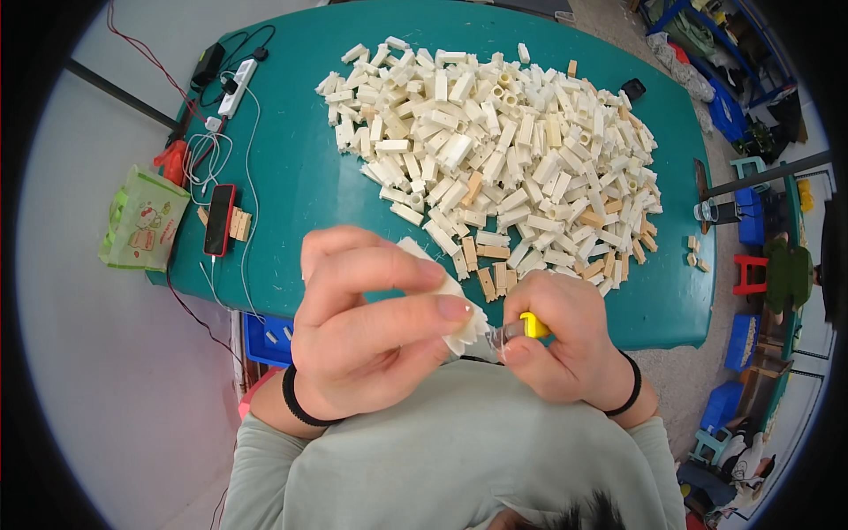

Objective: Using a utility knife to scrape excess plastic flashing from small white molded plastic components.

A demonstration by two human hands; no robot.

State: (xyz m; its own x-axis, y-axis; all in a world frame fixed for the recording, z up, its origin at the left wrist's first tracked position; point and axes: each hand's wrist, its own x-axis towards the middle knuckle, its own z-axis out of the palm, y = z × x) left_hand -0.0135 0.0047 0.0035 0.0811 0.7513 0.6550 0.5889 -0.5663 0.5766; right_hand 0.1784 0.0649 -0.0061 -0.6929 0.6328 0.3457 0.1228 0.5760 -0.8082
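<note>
My left hand [362,331] pinches a cream-white plastic piece [465,325] between thumb and fingers; its near end looks toothed. Closed around a yellow-handled cutter knife [533,325] is my right hand [570,340]. The knife's grey end points left, close to the piece's near end; whether its blade touches the piece I cannot tell. Both hands are over the table's near edge, in front of my body. Beyond them a big pile of similar cream pieces [455,150], short, hollow and block-like, spreads over the green table [291,177]. A few tan pieces [487,283] lie among them.
On the table's left lie a red-edged phone [220,221], white cables and a power strip [237,88]. A green-white bag [146,221] hangs at the left edge. A blue bin [265,340] sits below the near left edge. Small tan blocks [694,254] lie far right.
</note>
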